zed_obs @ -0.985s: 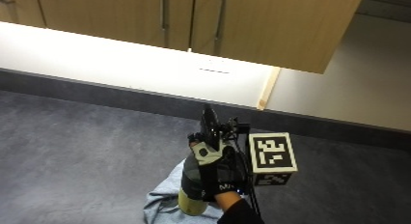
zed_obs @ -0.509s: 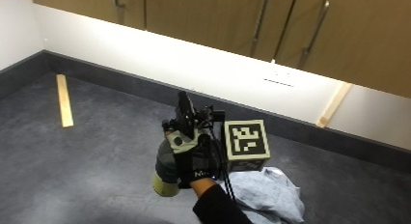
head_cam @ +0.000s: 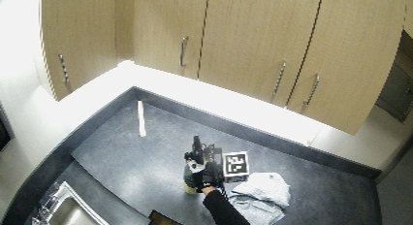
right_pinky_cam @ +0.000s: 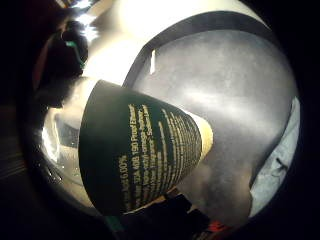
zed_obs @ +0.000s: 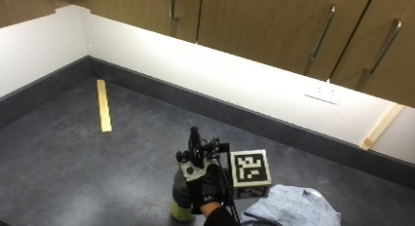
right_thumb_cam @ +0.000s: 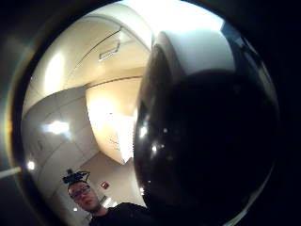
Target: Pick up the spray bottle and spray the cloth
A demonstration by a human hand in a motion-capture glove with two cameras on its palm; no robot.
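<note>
My gloved right hand (zed_obs: pixel 202 191) grips a spray bottle (zed_obs: pixel 181 206) upright, its fingers curled round the body below the black spray head (zed_obs: pixel 195 141). The bottle has a dark green label (right_pinky_cam: pixel 140 155) and a yellowish base. It hangs close over the dark grey counter (zed_obs: pixel 78 162), just left of the cloth; I cannot tell whether its base touches the counter. The crumpled grey-blue cloth (zed_obs: pixel 292 209) lies on the counter to the right of my hand, also showing as the cloth (head_cam: pixel 263 191) in the wide view. The bottle's dark body (right_thumb_cam: pixel 207 141) fills the thumb side palm view.
A pale wooden strip (zed_obs: pixel 103 105) lies on the counter at the far left. Another strip (zed_obs: pixel 379 126) leans on the white back wall near a socket (zed_obs: pixel 322 93). Wooden cupboards (zed_obs: pixel 272 21) hang above. A sink (head_cam: pixel 64 210) sits at the counter's near left end.
The outside camera has swung round. My hand still grips the bottle; a second ago it was over the cloth's edge, now it is to the left of the cloth.
</note>
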